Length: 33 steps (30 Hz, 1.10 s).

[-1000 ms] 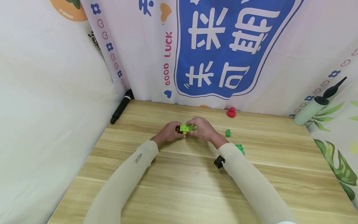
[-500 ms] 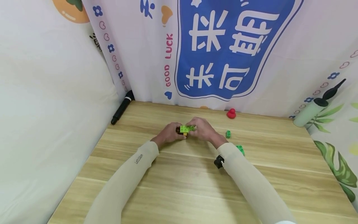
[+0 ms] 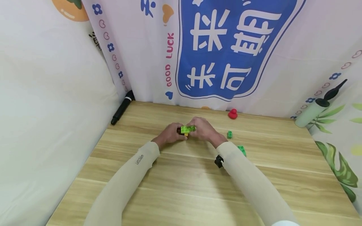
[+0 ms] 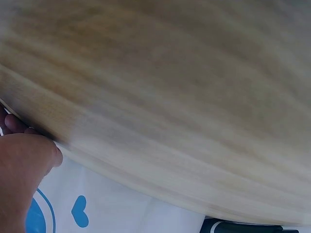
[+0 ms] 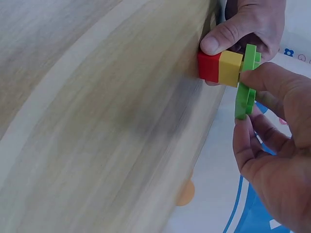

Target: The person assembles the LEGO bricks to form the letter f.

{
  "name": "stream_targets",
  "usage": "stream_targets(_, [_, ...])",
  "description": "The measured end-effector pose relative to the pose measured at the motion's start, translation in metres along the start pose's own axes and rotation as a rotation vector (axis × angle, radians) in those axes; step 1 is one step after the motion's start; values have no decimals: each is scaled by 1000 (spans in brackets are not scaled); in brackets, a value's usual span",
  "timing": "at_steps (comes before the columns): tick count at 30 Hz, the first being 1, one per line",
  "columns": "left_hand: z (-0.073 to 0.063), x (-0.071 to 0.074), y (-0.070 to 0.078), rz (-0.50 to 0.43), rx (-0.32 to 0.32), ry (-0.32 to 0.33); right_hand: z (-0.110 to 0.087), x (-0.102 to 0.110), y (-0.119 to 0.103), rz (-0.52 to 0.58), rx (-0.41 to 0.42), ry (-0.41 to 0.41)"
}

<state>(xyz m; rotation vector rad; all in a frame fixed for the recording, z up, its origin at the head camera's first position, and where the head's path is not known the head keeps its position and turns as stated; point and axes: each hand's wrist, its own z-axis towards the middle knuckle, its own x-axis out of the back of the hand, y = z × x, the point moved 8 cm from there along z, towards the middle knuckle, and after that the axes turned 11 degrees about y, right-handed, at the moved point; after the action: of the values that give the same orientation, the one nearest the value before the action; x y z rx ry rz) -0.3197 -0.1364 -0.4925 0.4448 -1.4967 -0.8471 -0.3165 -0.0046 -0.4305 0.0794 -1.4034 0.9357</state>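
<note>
A red brick [image 5: 209, 66] and a yellow brick [image 5: 230, 68] are joined in the right wrist view, with a light green studded plate [image 5: 247, 85] against the yellow one's far side. My left hand [image 3: 170, 133] grips the red and yellow bricks, its thumb on the red one. My right hand [image 3: 202, 128] pinches the green plate by its edge and lower end. From the head view, a dark brown piece shows beside the left fingers, partly hidden. Only part of the left hand [image 4: 24, 165] appears in the left wrist view, and no bricks are visible there.
On the wooden table [image 3: 169, 188], a small green brick [image 3: 229, 134] and a larger green brick [image 3: 242, 150] lie right of the right arm. A red rounded piece [image 3: 233, 114] sits near the back curtain. A black stick-like object [image 3: 122, 108] and a pale green pump [image 3: 312, 113] stand at the sides.
The fingers of my right hand have shifted slightly on the green plate, baring more of its right end. The bricks and left hand stay in about the same place.
</note>
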Motion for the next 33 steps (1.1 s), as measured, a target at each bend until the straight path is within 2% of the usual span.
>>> stream_targets(8, [2,0,0,12,-5,-1,-1,-1,6,30,-70,14])
stream_targets(15, [1,1,-1,26,0,-1,-2,-4,16,115,-125,29])
stream_targets(33, [0,-2,-1,24,-1,-14,-8,-6,21,172,-164,21])
